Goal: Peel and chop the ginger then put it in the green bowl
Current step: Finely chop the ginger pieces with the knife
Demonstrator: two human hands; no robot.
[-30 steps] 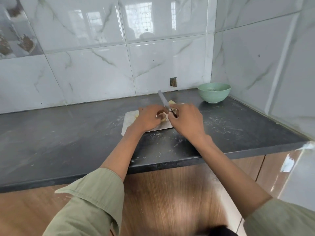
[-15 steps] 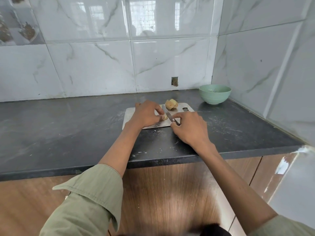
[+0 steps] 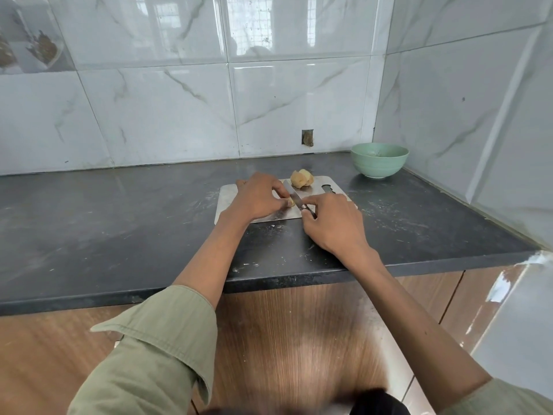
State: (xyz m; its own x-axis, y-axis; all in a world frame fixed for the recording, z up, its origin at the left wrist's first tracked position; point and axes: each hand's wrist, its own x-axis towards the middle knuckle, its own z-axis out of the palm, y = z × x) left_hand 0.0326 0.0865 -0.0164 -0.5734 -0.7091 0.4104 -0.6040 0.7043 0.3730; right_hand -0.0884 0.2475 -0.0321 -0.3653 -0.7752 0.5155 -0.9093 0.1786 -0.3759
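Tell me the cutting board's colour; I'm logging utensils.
Shiny silver-grey metal, the cutting board shows best in the head view.

I see my left hand (image 3: 257,196) curled on the cutting board (image 3: 227,202), my right hand (image 3: 332,223) fisted beside it, both forearms outstretched.

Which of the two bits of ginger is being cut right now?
The small piece of ginger under the left hand, where the knife in the right hand meets it. The bigger ginger chunk lies untouched at the board's far edge.
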